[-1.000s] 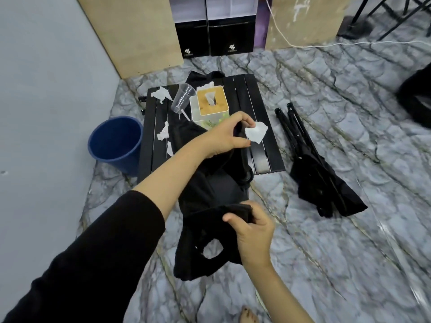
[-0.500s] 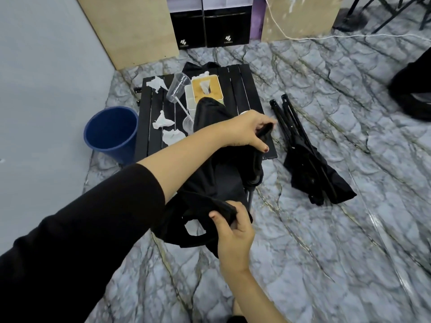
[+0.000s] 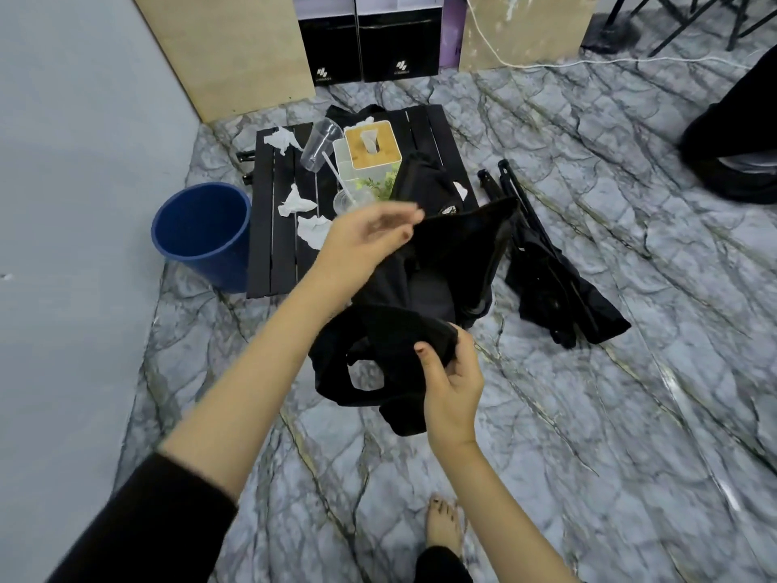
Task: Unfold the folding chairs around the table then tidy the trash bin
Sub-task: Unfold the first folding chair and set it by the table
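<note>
Black fabric folding chair [image 3: 441,271], held half-collapsed just in front of the low black slatted table [image 3: 273,237], looks light and floppy, best gripped by its stiff frame rods; right hand [image 3: 454,380] pinches a lower fabric edge, left hand [image 3: 361,241] is blurred at the upper hem, grip unclear.

Chairs [image 3: 441,263] x2, table [image 3: 269,246] x1, bin [image 3: 202,241] x1, cups [image 3: 317,147] x2, tissue box [image 3: 372,151] x1, tissues [image 3: 296,202] approx 4

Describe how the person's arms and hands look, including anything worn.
The left arm wears a black long sleeve ending near the elbow; the forearm and left hand are bare. The right arm shows no sleeve, and the right hand is bare. Fingernails carry dark polish. No rings or watch show.
</note>
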